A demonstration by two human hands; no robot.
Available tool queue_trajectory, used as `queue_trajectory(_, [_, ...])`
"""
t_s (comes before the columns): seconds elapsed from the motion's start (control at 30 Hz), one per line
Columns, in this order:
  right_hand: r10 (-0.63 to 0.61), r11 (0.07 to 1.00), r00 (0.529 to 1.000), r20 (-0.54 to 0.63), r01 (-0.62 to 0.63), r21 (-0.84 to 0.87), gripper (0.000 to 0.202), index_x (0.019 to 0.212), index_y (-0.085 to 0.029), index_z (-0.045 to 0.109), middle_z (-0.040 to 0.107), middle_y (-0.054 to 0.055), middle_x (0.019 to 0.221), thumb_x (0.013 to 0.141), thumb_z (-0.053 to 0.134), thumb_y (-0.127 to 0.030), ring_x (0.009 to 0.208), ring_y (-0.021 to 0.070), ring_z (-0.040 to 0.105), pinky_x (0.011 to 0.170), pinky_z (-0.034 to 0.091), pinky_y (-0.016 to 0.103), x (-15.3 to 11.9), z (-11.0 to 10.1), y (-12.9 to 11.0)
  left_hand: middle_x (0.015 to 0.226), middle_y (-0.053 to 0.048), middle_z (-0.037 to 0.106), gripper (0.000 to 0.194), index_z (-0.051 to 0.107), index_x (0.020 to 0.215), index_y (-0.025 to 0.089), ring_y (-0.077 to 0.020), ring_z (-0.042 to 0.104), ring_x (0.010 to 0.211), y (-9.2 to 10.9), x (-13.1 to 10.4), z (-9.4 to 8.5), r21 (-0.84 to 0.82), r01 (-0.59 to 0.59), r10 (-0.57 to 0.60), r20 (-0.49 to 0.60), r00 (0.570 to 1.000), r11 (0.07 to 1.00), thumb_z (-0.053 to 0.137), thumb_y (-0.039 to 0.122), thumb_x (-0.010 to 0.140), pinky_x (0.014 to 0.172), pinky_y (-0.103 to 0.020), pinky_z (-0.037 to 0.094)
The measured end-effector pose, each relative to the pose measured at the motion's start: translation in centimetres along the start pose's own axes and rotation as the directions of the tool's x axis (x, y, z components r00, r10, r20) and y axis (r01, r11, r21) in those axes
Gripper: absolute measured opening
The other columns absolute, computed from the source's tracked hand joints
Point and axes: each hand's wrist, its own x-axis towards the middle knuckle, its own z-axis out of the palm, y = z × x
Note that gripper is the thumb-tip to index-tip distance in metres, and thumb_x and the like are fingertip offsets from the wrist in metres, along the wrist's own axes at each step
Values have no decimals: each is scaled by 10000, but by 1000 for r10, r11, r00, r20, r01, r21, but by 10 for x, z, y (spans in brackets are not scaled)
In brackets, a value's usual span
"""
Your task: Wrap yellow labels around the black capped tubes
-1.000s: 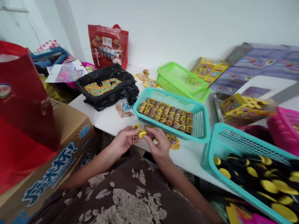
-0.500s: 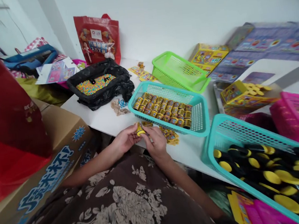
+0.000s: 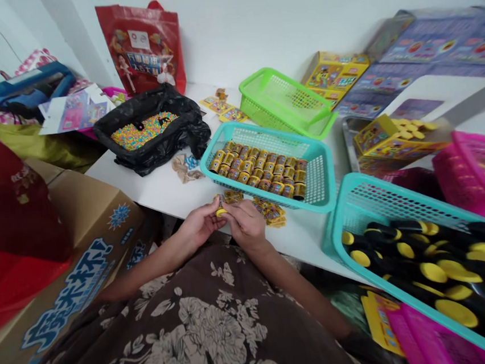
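A small yellow-rimmed container [image 3: 221,211] is pinched between my left hand [image 3: 201,223] and my right hand [image 3: 246,223], over the table's front edge. My fingers cover much of it. Just behind, a teal basket [image 3: 321,174] holds several rows of small containers wrapped in gold labels. Flat yellow printed labels [image 3: 273,213] lie on the table beside my right hand and partly under the basket's front edge. To the right, a larger teal basket [image 3: 346,195] contains several black pieces with yellow ends [image 3: 450,270].
A black-lined tray of coloured beads [image 3: 143,131] stands back left, before a red bag [image 3: 144,48]. Behind the middle basket is a green basket [image 3: 281,101]. A cardboard box [image 3: 78,220] stands left, a pink basket [image 3: 455,167] right, with boxes [image 3: 335,73] along the wall.
The view has shifted, so most things sit slightly higher and further left. The fingers of my right hand have closed further around the small container.
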Motion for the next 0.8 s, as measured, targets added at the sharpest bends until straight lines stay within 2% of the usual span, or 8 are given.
queue_trajectory(0.1, [-3, 1000, 1000, -8, 3, -22, 220, 1106, -203, 695, 711, 79, 866, 905, 607, -189, 800, 209, 635, 740, 547, 376, 0, 0, 1, 776, -40, 705, 156, 688, 854, 124, -128, 635, 645, 1, 0, -2, 24, 15, -15, 10, 1000, 1000, 739, 257, 791, 678, -262, 502])
queue_trajectory(0.27, [75, 997, 996, -39, -76, -32, 271, 1169, -164, 669, 707, 116, 939, 909, 611, -211, 852, 224, 639, 762, 552, 376, -1, 0, -1, 719, -49, 693, 124, 690, 835, 109, -137, 623, 613, 8, -2, 0, 36, 49, -50, 29, 998, 998, 671, 232, 826, 667, -269, 495])
queue_trajectory(0.43, [87, 996, 996, -10, -88, -12, 255, 1149, -204, 699, 706, 101, 927, 922, 589, -235, 857, 219, 645, 768, 556, 382, -2, 3, -1, 724, -32, 685, 130, 682, 815, 124, -114, 602, 589, 8, -1, 3, 34, 27, -28, 10, 1000, 999, 706, 253, 816, 631, -248, 476])
queue_trajectory(0.57, [155, 986, 988, -10, -155, 57, 241, 1121, -230, 713, 710, 75, 896, 938, 556, -234, 819, 198, 654, 747, 562, 371, -3, 4, -1, 699, -24, 671, 144, 678, 797, 121, -107, 607, 608, 1, 0, 3, 32, 28, -27, -34, 999, 999, 748, 247, 787, 642, -229, 470])
queue_trajectory(0.7, [89, 996, 996, 1, -89, 1, 209, 1056, -224, 734, 708, 73, 826, 923, 573, -218, 767, 200, 638, 720, 555, 377, -4, 4, 2, 727, -49, 686, 186, 682, 806, 109, -132, 632, 648, -3, -2, 1, 59, 21, -19, -33, 999, 998, 748, 282, 790, 680, -251, 487])
queue_trajectory(0.8, [70, 996, 998, -5, -70, -49, 200, 1061, -218, 724, 718, 81, 864, 916, 586, -216, 796, 211, 646, 726, 550, 383, -6, 2, 2, 755, -54, 695, 169, 689, 827, 108, -135, 636, 658, -2, -4, 1, 51, 25, -25, 9, 1000, 998, 743, 264, 791, 691, -261, 493])
